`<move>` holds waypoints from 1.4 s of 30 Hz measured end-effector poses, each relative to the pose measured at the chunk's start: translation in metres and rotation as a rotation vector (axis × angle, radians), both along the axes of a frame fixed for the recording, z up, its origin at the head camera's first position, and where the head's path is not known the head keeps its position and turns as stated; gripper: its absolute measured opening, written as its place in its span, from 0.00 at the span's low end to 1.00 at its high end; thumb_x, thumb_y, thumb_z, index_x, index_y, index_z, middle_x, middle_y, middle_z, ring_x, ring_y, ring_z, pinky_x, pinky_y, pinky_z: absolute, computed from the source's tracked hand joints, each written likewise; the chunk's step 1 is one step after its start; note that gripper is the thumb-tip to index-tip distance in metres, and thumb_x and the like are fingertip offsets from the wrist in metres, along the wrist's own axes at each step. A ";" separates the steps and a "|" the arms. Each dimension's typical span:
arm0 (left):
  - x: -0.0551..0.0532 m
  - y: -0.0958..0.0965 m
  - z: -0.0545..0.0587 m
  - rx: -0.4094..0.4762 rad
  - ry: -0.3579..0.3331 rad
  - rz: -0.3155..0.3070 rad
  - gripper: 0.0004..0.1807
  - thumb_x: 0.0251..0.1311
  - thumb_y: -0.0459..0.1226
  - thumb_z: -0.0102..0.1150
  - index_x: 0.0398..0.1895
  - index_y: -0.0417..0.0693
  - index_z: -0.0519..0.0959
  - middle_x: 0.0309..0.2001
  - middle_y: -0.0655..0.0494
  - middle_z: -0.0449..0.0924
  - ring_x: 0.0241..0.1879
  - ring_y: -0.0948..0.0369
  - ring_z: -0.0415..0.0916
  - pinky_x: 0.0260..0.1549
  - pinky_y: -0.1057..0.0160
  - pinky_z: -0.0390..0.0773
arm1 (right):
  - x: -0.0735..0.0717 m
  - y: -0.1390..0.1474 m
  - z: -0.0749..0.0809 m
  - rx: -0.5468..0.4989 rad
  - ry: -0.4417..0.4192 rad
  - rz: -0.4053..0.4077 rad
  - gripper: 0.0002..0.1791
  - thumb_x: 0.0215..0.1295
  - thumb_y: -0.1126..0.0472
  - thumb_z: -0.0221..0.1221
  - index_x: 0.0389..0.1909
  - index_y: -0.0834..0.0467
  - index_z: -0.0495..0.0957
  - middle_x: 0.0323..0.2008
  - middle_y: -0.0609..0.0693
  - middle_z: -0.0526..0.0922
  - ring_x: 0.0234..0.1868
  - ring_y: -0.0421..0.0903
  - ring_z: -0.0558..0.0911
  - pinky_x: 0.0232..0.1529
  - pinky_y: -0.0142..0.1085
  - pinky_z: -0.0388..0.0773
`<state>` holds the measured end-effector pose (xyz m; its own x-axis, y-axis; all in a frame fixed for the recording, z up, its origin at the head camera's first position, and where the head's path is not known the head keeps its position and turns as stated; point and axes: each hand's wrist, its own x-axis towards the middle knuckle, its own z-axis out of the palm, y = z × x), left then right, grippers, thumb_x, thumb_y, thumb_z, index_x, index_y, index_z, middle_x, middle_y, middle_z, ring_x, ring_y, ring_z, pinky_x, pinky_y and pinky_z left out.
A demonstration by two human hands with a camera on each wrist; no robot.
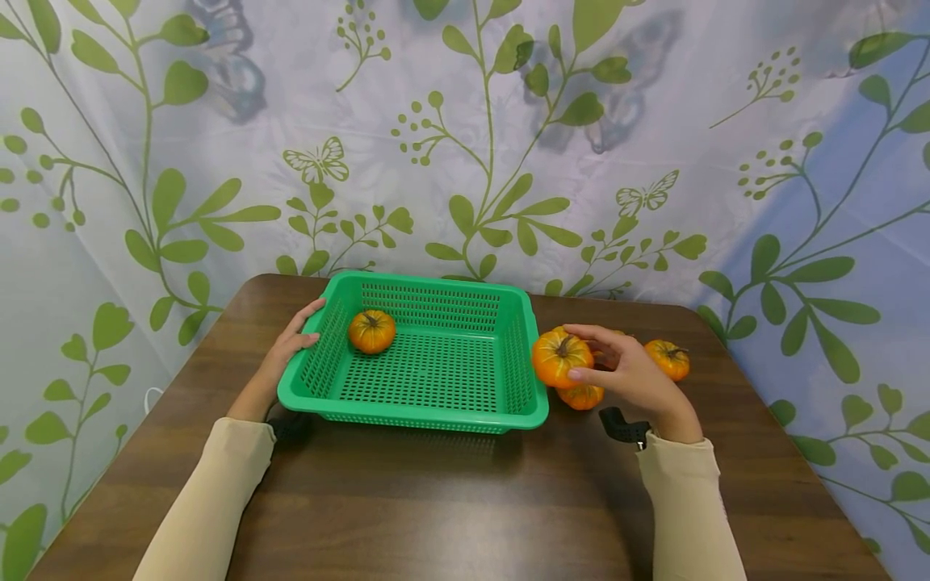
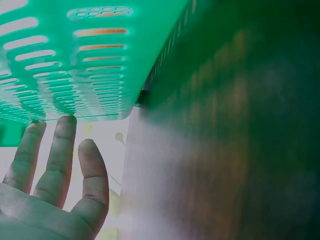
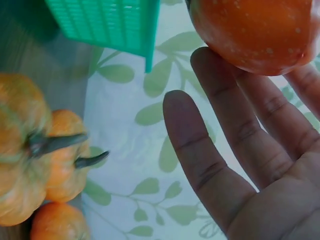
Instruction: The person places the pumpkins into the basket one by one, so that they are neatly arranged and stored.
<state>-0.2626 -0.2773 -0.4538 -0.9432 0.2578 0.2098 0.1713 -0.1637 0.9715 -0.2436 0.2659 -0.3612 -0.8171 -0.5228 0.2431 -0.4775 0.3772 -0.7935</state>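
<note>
My right hand (image 1: 635, 375) pinches a small orange pumpkin (image 1: 563, 357) between thumb and fingers, just beside the right rim of a green plastic basket (image 1: 429, 418). The right wrist view shows the held pumpkin (image 3: 255, 35) at the fingertips, its top cut off by the frame. Inside the basket, another small pumpkin (image 1: 372, 332) sits near the left wall. My left hand (image 1: 279, 359) is at the basket's left side. Its fingers (image 2: 57, 160) extend fairly straight against the slotted outer wall in the left wrist view; the thumb's contact is hard to make out there.
Below the held pumpkin lies another pumpkin (image 1: 581, 396) on the brown wooden table (image 1: 436, 500). One more pumpkin (image 1: 667, 360) is right of my right hand, and another is partly hidden behind its fingers. A leaf-patterned cloth (image 1: 407, 186) hangs behind the table.
</note>
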 end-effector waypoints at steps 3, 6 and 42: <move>0.003 0.003 0.004 -0.006 -0.023 0.015 0.33 0.79 0.35 0.40 0.85 0.63 0.58 0.81 0.39 0.45 0.60 0.64 0.74 0.52 0.66 0.80 | -0.002 -0.006 0.006 0.043 0.011 0.002 0.34 0.70 0.70 0.69 0.76 0.65 0.73 0.70 0.64 0.78 0.59 0.46 0.82 0.60 0.31 0.78; 0.005 0.004 0.005 -0.008 -0.031 0.016 0.34 0.80 0.35 0.39 0.86 0.62 0.56 0.82 0.37 0.43 0.61 0.64 0.73 0.52 0.66 0.80 | -0.005 -0.013 0.014 0.094 0.024 0.011 0.34 0.69 0.68 0.71 0.76 0.64 0.74 0.70 0.61 0.79 0.60 0.53 0.81 0.61 0.37 0.79; 0.003 0.003 0.005 -0.037 -0.041 0.027 0.35 0.79 0.37 0.39 0.88 0.59 0.53 0.84 0.35 0.41 0.62 0.63 0.71 0.53 0.66 0.78 | -0.058 -0.102 0.042 0.129 -0.179 0.187 0.37 0.69 0.67 0.71 0.77 0.63 0.72 0.76 0.60 0.73 0.72 0.62 0.74 0.66 0.56 0.78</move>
